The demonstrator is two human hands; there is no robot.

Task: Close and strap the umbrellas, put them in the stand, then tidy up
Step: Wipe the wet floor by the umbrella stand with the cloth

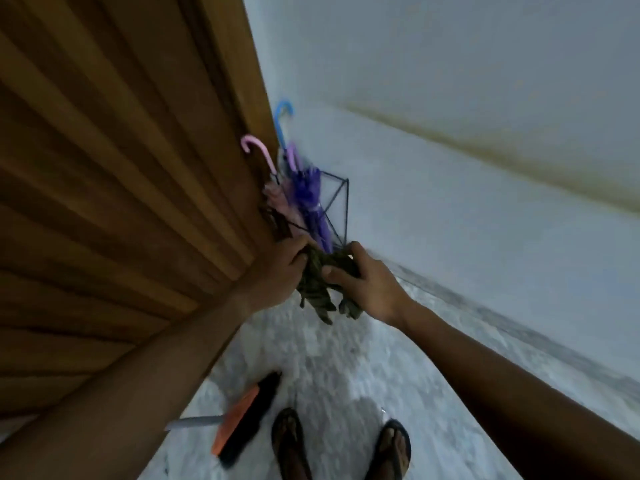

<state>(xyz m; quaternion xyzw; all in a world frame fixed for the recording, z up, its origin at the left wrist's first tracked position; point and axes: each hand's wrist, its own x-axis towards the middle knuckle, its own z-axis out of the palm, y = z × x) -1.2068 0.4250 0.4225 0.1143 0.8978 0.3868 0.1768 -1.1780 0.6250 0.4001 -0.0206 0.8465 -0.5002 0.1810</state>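
Both arms are stretched forward before the door point(114, 188). A dark cloth point(317, 287) is gripped between the left hand point(277, 271) and right hand point(367, 284), hanging downward, just before the stand point(337, 202) where closed umbrellas point(310, 199) are kept handles-up.

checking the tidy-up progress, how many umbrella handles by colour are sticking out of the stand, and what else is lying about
Blue hooked handle: 1
Pink hooked handle: 1
Wire stand: 1
Dark cloth, held by left hand and right hand: 1
Orange and black brush on the floor: 1
Total: 5
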